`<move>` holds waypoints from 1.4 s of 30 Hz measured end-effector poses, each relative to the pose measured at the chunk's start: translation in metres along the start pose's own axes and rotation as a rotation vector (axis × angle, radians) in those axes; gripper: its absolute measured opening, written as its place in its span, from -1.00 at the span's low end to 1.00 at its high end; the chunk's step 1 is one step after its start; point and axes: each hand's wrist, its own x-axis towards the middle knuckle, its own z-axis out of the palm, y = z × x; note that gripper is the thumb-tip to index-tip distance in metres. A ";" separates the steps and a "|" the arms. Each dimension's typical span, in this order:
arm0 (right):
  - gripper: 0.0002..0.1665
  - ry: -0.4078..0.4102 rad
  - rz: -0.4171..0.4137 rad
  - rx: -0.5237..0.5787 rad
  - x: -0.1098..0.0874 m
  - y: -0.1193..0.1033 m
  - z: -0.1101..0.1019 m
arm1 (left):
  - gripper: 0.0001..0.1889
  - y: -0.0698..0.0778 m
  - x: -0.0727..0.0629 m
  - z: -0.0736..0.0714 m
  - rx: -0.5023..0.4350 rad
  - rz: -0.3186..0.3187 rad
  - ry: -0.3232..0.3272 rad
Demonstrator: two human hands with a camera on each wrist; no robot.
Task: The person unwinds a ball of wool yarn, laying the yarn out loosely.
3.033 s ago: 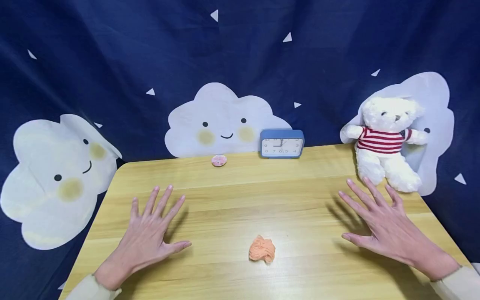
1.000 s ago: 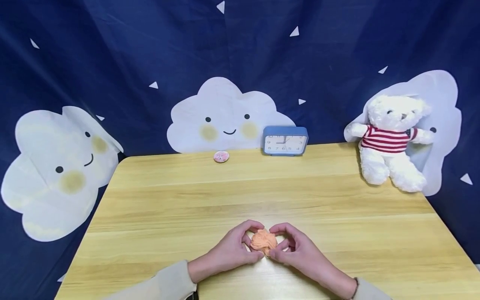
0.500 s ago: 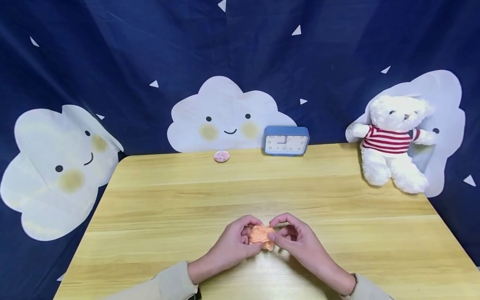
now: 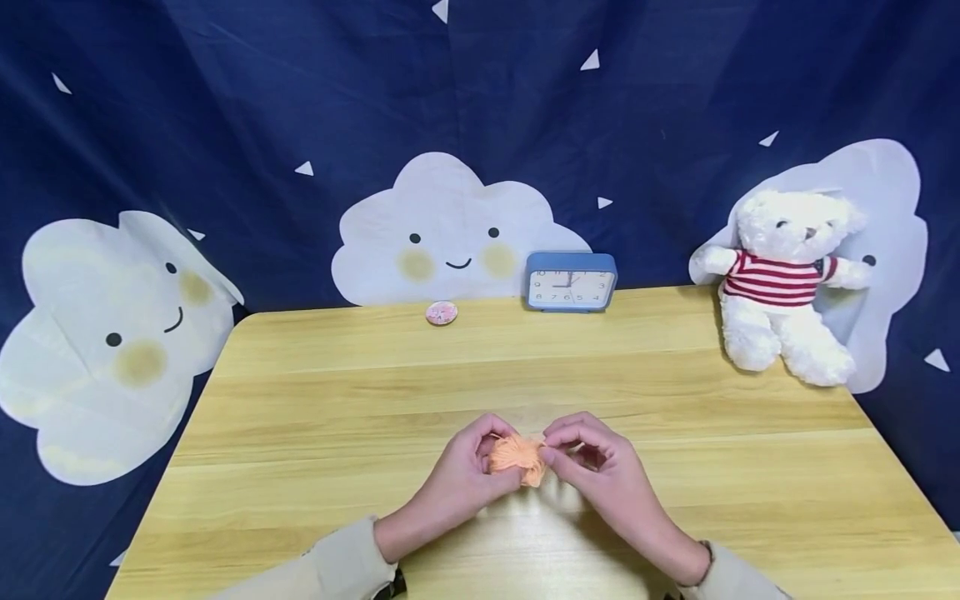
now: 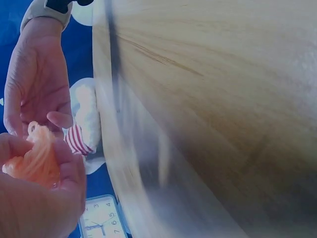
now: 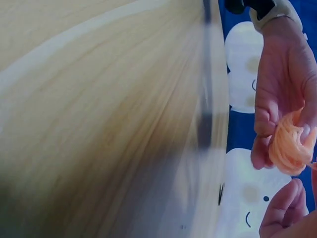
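Observation:
A small bundle of peach-orange yarn (image 4: 516, 454) is lifted a little above the wooden table, between both hands. My left hand (image 4: 453, 475) grips its left side, thumb in front and fingers curled behind. At the bundle's right edge, the thumb and forefinger of my right hand (image 4: 607, 467) pinch a bit of the yarn. In the left wrist view, a small loop sticks up from the yarn (image 5: 42, 158) toward the right hand. The right wrist view shows the wound strands of the yarn (image 6: 290, 146) in the left hand; the right fingertips are partly cut off there.
A blue alarm clock (image 4: 572, 282) and a round pink badge-like disc (image 4: 442, 312) stand along the back edge of the table (image 4: 337, 400). At the back right sits a white teddy bear (image 4: 780, 287) in a striped top. Behind hangs a dark blue curtain (image 4: 480, 83) with cloud faces.
Both hands came in from spread apart to the yarn and took hold of it. Since then the yarn has risen off the table, and the right hand has shifted to its right edge.

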 end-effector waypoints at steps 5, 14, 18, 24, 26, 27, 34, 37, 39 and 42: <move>-0.87 0.045 0.027 0.020 0.001 -0.004 -0.007 | -0.52 0.001 0.000 -0.006 -0.019 0.050 0.034; -0.92 0.102 0.110 0.088 0.002 -0.003 -0.020 | -0.36 0.002 -0.004 -0.017 0.059 0.111 0.082; -0.88 0.121 0.152 0.146 0.003 -0.003 -0.026 | -0.41 0.001 -0.004 -0.018 0.048 0.086 0.080; -0.84 0.136 0.206 0.179 0.004 -0.001 -0.040 | -0.46 0.000 -0.004 -0.021 0.024 0.065 0.069; -0.83 0.135 0.214 0.183 0.004 0.000 -0.044 | -0.46 0.000 -0.003 -0.023 0.014 0.049 0.082; -0.83 0.134 0.215 0.183 0.004 0.000 -0.047 | -0.46 0.000 -0.003 -0.023 0.006 0.043 0.090; -0.85 0.155 0.237 0.184 0.001 0.003 -0.060 | -0.45 0.000 -0.003 -0.029 -0.028 0.046 0.139; -0.87 0.163 0.237 0.178 -0.001 0.005 -0.064 | -0.51 0.000 -0.003 -0.031 -0.070 0.081 0.116; -0.87 0.163 0.236 0.164 -0.003 0.006 -0.067 | -0.55 0.000 -0.002 -0.032 -0.115 0.097 0.084; -0.85 0.157 0.242 0.130 -0.004 0.009 -0.072 | -0.54 0.000 -0.002 -0.034 -0.197 0.105 0.031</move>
